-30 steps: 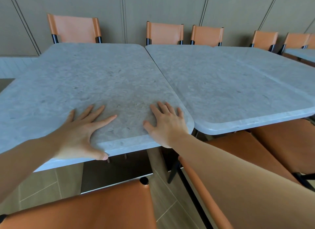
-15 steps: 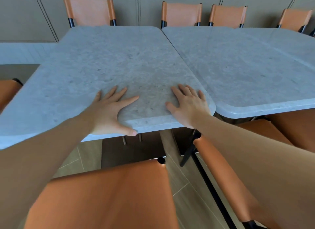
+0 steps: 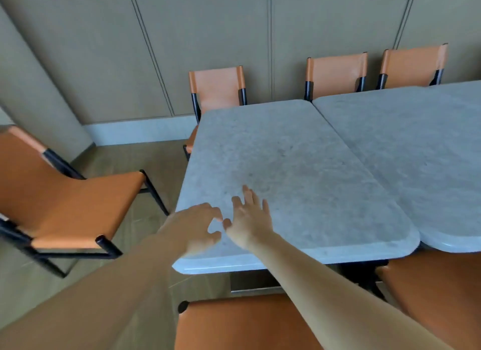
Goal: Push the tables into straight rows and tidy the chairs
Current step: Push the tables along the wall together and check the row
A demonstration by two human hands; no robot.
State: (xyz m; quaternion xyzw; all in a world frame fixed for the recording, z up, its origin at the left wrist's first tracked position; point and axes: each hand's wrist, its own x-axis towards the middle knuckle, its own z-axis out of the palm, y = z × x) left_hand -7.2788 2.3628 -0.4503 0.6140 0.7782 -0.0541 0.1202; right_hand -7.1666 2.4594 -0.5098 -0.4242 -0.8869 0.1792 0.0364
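A grey stone-topped table (image 3: 299, 172) stands in front of me, its right edge against a second grey table (image 3: 421, 154). My left hand (image 3: 194, 226) hovers over the near left corner with loosely curled fingers and holds nothing. Just right of it, my right hand (image 3: 248, 218) has spread, straight fingers above the tabletop. Whether either hand touches the top I cannot tell. An orange chair (image 3: 65, 196) stands apart on the floor at the left, turned toward the table.
Orange chairs (image 3: 217, 85) line the far wall behind both tables. An orange chair back (image 3: 242, 323) is right below my arms and another orange chair (image 3: 437, 292) sits at the lower right. Bare floor lies left of the table.
Both hands lifted from pressing flat on the table's near edge and came together at its left corner. My view swung left, bringing the loose chair at the left into sight.
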